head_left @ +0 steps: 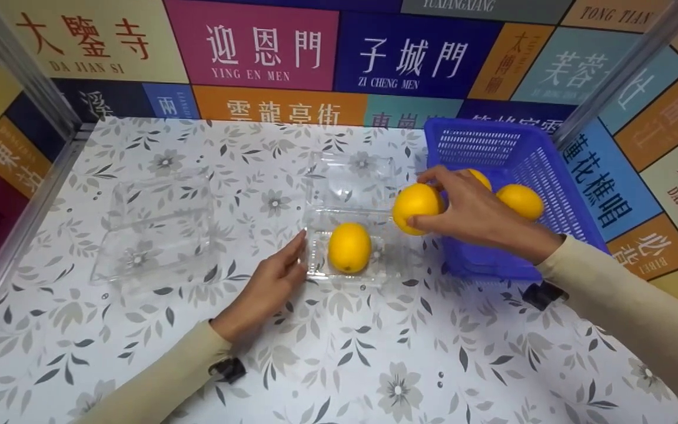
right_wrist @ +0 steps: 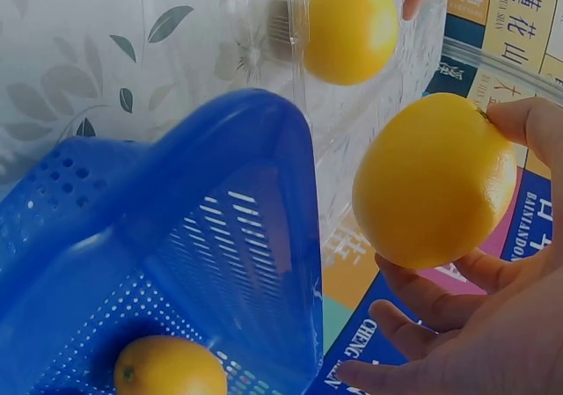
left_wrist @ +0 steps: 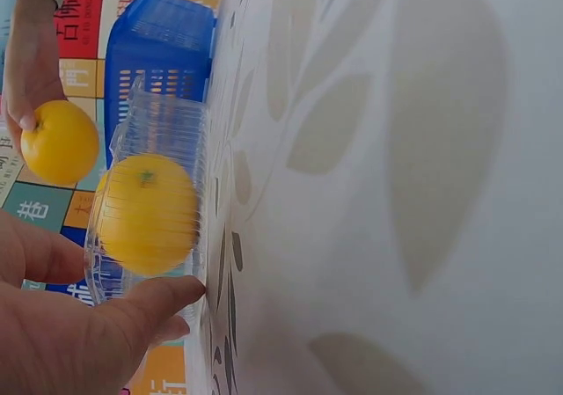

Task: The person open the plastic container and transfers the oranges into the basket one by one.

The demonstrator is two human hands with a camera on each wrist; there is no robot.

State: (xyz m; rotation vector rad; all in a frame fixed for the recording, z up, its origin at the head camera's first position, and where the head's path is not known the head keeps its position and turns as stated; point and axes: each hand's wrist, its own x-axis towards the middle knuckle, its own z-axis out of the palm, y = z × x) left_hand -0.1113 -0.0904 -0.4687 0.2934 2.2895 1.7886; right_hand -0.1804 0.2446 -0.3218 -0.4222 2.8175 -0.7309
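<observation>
My right hand (head_left: pixel 462 206) holds a yellow orange (head_left: pixel 416 208) in the air between the basket and the clear plastic box, thumb on one side and fingers on the other. The open box (head_left: pixel 315 259) has its lid (head_left: pixel 351 176) folded back away from me. A second orange (head_left: pixel 349 247) sits in its base. My left hand (head_left: pixel 271 285) rests against the base's left side, fingers extended; in the left wrist view its thumb (left_wrist: pixel 163 303) touches the wall low down, near the table, and another finger (left_wrist: pixel 53 252) reaches the upper rim.
A blue-purple perforated basket (head_left: pixel 492 268) at the back right contains more oranges, one orange (head_left: pixel 520 201) by its right wall. Another open clear box (head_left: pixel 156 235) lies on the left of the flower-patterned table (head_left: pixel 327 365). Lettered panels (head_left: pixel 262 47) border the table at the back and sides.
</observation>
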